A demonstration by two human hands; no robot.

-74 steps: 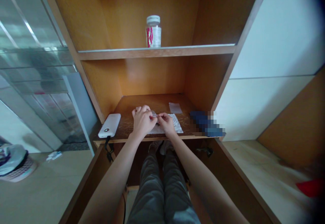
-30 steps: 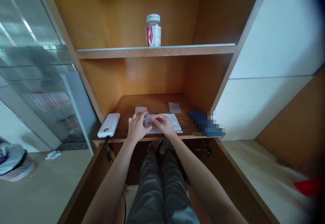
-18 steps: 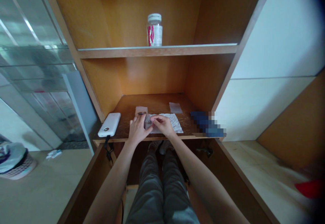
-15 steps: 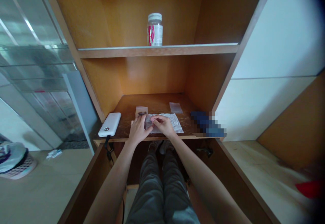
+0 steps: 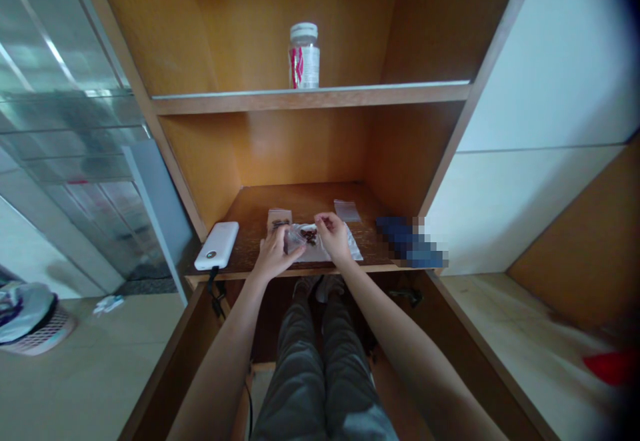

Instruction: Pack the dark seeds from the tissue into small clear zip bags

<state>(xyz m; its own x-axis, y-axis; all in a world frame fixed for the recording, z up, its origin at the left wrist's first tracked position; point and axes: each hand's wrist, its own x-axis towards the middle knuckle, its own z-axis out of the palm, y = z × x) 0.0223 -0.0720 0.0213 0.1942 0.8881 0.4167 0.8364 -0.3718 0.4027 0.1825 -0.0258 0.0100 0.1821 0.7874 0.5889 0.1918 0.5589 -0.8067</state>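
Note:
My left hand (image 5: 275,254) is closed on the edge of a small clear plastic bag (image 5: 294,237), thumb at the near side and fingers at the far side. Small dark reddish-brown pieces (image 5: 309,235) lie at the bag's right end, over a crumpled white sheet (image 5: 355,246); whether they are inside the bag I cannot tell. My right hand (image 5: 334,237) is raised just right of them, fingertips pinched together; anything between them is too small to make out. Beyond my left fingers lies another small bag (image 5: 279,215) with dark bits on it or in it.
An unused-looking clear zip bag (image 5: 347,211) lies at the back right of the brown shelf (image 5: 305,194). A white power bank (image 5: 218,244) with a black cable sits at left, a dark blue blurred item (image 5: 407,241) at right. A lidded jar (image 5: 304,57) stands on the upper shelf.
My right hand has moved right, away from my left, and its fingers have lifted off the bag. The dark pieces, covered before, now show between the hands.

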